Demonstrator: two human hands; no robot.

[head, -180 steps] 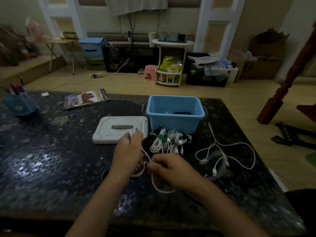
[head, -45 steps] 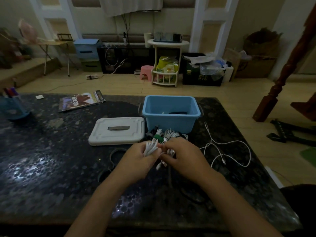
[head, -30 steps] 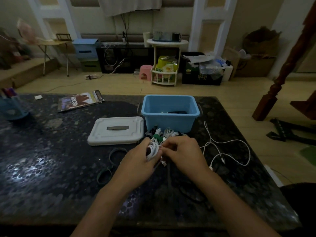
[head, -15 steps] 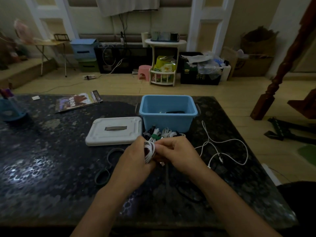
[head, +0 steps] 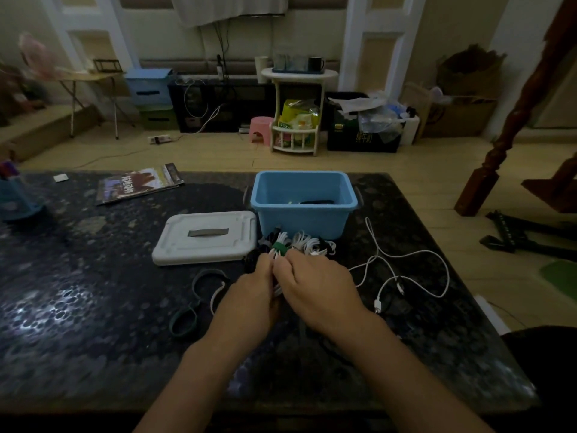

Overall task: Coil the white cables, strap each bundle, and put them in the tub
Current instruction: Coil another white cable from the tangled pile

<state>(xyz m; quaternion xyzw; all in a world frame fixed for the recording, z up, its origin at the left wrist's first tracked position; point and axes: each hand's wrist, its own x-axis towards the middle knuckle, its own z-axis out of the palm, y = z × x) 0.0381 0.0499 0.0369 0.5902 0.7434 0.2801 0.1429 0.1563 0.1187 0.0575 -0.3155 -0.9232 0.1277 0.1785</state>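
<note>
Two hands meet at the centre of the frame, pressed side by side over a coiled white cable (head: 276, 287) that shows only as a few pale strands in the gap between them. The left hand (head: 254, 290) and the right hand (head: 312, 284) both have their fingers curled down around this bundle, knuckles up, clamped on it just above the dark speckled surface (head: 93, 307). Directly beyond the fingertips lies a heap of already coiled white cables (head: 307, 243), one of them wrapped with a green strap (head: 278, 247), touching the near wall of the blue tub (head: 304, 220). Something dark lies on the tub's floor, too dim to make out. Left of the tub, just beside it, a white lid (head: 207, 237) lies flat with a grey handle on top. A loose white cable (head: 406, 270) sprawls in open loops to the right of the hands, its plugs lying toward the lower right. Left of the hands, dark loose straps (head: 184, 321) curl on the surface with a short pale piece among them. A magazine (head: 140, 185) lies toward the upper left, and a blue pen holder (head: 15, 198) stands at the far left edge.
</note>
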